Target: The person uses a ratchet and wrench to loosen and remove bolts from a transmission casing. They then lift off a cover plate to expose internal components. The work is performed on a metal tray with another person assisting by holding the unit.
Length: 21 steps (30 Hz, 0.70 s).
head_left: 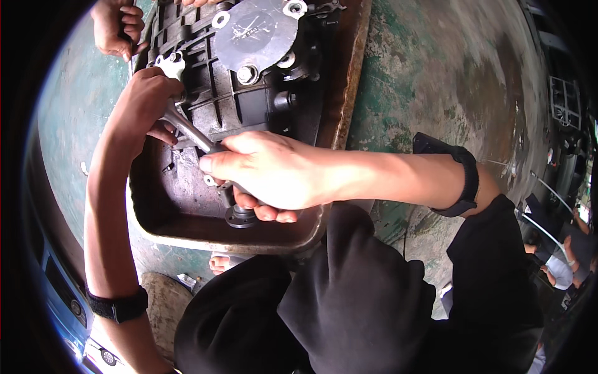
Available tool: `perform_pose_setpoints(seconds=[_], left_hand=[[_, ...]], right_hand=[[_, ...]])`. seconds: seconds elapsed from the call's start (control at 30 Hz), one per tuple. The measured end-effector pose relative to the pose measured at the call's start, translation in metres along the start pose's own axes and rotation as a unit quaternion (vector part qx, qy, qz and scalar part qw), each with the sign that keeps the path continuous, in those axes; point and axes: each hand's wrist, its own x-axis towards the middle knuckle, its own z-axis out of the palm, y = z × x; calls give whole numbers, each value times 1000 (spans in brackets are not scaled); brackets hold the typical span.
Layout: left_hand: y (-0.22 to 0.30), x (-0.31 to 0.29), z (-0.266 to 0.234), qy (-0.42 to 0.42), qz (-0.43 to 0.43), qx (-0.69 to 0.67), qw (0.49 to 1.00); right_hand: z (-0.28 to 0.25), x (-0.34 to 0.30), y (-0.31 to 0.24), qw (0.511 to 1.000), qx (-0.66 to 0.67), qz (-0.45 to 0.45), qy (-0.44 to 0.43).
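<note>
A ratchet wrench (190,129) with a shiny shaft slants across the near left part of a metal gearbox casing (218,106). My right hand (274,171) is closed round its dark grip. At the wrench's head, my left hand (144,103) has its fingers curled round it against the casing's left side; the head itself is mostly hidden. Just beyond my left hand sits a pale metal bracket (171,64). A round cover plate (255,37) tops the casing, with a bolt (247,75) at its near edge. Below my right hand, a dark flanged part (240,218) shows.
The casing rests in a worn metal tray (168,240) with a raised rim. Another person's hand (117,30) grips a thin tool at the far left; more fingers (199,2) show at the top edge. The floor (411,68) has peeling green paint. A bare foot (219,263) is near the tray.
</note>
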Motion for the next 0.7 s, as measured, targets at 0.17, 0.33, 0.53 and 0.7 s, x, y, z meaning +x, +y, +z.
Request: perform_pose_setpoints(seconds=[0.17,0.33,0.53,0.7], left_hand=[[7,5,4,85,-31,127,988],[17,7,8,52,-82,129,987],[1,18,-1,75,-79,179,978],[-9,22,-9,-28,23,87,996]], right_hand=[[52,48,19,998,-17,-55,37],[113,128,23,900,-68,-310,300],[29,33,13,998,-38,-56,-4],[-13,-4,-23,993,-108,37,-20]])
